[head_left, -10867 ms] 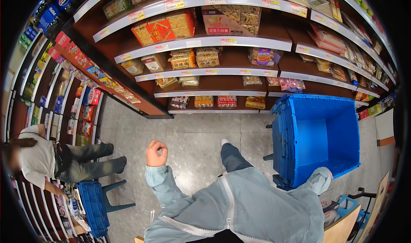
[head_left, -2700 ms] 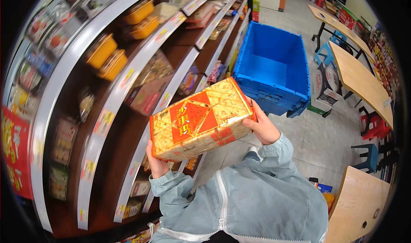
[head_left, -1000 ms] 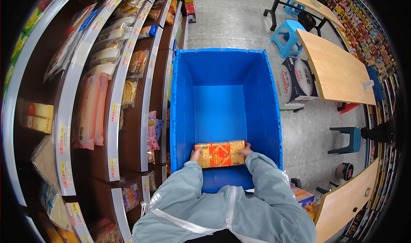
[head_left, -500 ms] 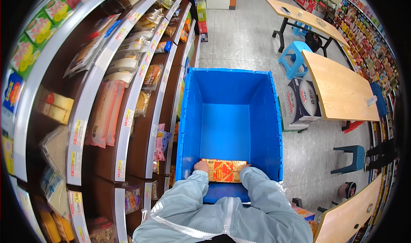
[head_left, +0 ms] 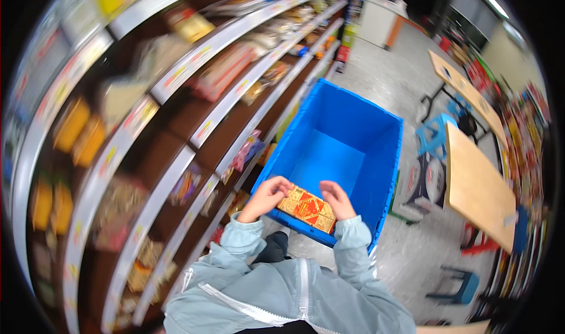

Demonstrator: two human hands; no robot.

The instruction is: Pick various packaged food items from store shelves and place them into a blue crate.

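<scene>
A gold box with a red patterned middle (head_left: 309,207) lies inside the blue plastic crate (head_left: 385,119), against its near end. My left hand (head_left: 268,196) is raised at the crate's left rim, beside the box's left end. Its fingers are loosely bent and it appears to hold nothing. My right hand (head_left: 337,200) is held up over the box's right end, fingers extended, with nothing in it. The crate's floor beyond the box shows bare blue plastic.
Shelves of packaged food (head_left: 232,57) run along the left, close to the crate. To the right are light wood tables (head_left: 479,184), a light blue stool (head_left: 435,135), a dark stool (head_left: 453,287) and cartons (head_left: 425,181). Stocked racks line the far right.
Both hands have let go of the box's ends and risen from it. The box rests in the crate's near end. My view has turned toward the left and tilted.
</scene>
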